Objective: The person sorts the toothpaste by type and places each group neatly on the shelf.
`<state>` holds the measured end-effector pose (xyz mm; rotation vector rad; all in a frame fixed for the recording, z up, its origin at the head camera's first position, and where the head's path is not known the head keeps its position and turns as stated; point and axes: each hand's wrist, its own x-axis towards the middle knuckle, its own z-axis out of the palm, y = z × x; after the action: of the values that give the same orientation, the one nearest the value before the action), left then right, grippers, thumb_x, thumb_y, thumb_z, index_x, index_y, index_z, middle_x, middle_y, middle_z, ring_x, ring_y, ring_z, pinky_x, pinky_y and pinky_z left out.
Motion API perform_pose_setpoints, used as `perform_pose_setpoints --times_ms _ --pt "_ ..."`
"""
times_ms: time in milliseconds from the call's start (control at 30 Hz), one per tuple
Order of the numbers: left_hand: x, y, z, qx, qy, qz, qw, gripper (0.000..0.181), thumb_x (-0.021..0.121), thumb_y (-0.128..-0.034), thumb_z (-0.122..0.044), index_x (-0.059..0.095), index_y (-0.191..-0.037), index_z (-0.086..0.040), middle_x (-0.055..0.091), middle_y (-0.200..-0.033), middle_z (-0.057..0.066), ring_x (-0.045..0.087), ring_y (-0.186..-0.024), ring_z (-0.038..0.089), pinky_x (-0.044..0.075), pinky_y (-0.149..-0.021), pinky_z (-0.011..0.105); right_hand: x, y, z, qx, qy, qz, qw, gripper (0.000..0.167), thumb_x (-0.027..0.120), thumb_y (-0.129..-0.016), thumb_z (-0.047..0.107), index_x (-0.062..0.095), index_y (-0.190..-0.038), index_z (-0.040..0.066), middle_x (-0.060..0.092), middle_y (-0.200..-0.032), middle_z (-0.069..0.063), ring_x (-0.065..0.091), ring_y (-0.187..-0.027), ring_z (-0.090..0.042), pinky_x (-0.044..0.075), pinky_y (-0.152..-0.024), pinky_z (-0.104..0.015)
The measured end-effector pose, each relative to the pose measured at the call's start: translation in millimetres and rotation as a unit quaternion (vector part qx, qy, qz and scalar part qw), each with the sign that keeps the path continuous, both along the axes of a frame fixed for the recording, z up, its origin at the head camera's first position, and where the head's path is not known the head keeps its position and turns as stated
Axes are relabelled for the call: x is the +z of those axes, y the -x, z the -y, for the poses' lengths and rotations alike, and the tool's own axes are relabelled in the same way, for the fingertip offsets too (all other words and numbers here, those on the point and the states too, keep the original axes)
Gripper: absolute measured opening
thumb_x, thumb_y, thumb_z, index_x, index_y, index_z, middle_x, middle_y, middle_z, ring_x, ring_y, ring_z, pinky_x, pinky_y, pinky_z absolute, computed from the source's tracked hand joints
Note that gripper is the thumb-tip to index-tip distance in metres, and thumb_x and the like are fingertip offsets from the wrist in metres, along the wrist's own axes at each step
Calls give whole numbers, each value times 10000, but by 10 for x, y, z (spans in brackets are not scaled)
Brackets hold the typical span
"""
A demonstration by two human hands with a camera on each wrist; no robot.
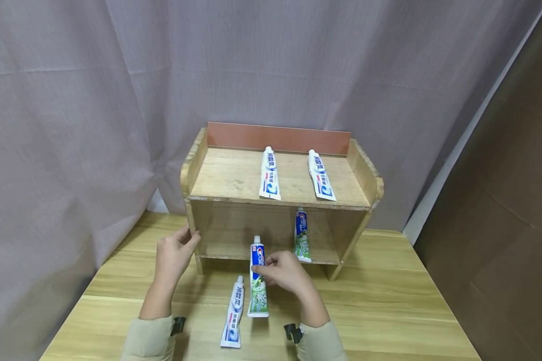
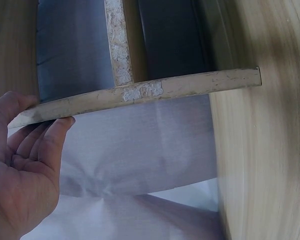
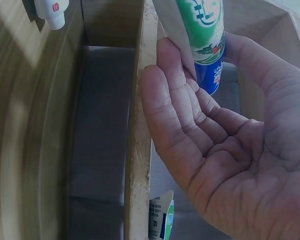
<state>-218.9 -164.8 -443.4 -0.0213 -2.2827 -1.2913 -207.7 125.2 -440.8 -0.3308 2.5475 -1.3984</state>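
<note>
My right hand (image 1: 285,272) pinches a blue and green toothpaste tube (image 1: 258,296) between thumb and fingers, cap up, in front of the lower shelf. In the right wrist view the fingers (image 3: 177,100) lie along the tube (image 3: 205,30). My left hand (image 1: 173,255) grips the left side panel of the wooden rack (image 1: 235,251); in the left wrist view the hand (image 2: 32,165) has thumb and fingers on either side of the panel edge (image 2: 180,86). A white and blue tube (image 1: 234,316) lies on the table, left of the held tube.
Two white and blue tubes (image 1: 269,175) (image 1: 320,176) lie on the upper shelf. Another blue and green tube (image 1: 301,238) lies on the lower shelf, toward the right. A grey curtain (image 1: 271,65) hangs behind the rack, and a brown surface (image 1: 501,200) stands at the right.
</note>
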Motion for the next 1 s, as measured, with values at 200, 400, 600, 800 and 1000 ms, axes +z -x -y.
perform_pose_setpoints --times_ms 200,400,600,800,1000 --pt "-5 12 4 -24 -5 44 10000 357 688 -949 -209 688 -1245 -10 722 -1064 204 736 -940 329 616 -763 385 51 48 -18 16 -108 -103 9999 345 784 -861 365 694 -859 33 694 -736 -103 696 -648 -229 596 -603 -314" --pt "-2 24 8 -59 -42 126 9999 371 680 -955 -238 685 -1259 -26 719 -1091 196 732 -955 333 616 -771 392 155 141 -37 -122 -134 -115 9998 364 778 -867 389 697 -832 36 681 -701 -41 722 -684 -263 595 -598 -309" --pt "2 16 7 -74 -9 76 9999 358 679 -955 -223 689 -1255 -27 720 -1086 196 735 -948 332 618 -765 389 193 213 -69 -151 -43 -116 9998 354 784 -870 344 690 -803 10 674 -690 -62 726 -683 -282 634 -642 -363" --pt "-2 0 7 -90 26 -9 10000 349 682 -954 -215 695 -1243 -21 723 -1071 199 737 -936 329 620 -759 393 210 271 -107 -251 -207 -113 9994 365 786 -858 370 691 -813 21 677 -696 -72 721 -702 -315 618 -637 -340" --pt "-11 -4 14 -80 22 -35 10000 356 682 -955 -225 694 -1245 -19 724 -1062 199 737 -934 327 619 -762 402 248 342 -113 -387 -294 -175 9987 371 790 -852 378 689 -779 29 677 -675 -79 714 -669 -286 616 -628 -348"
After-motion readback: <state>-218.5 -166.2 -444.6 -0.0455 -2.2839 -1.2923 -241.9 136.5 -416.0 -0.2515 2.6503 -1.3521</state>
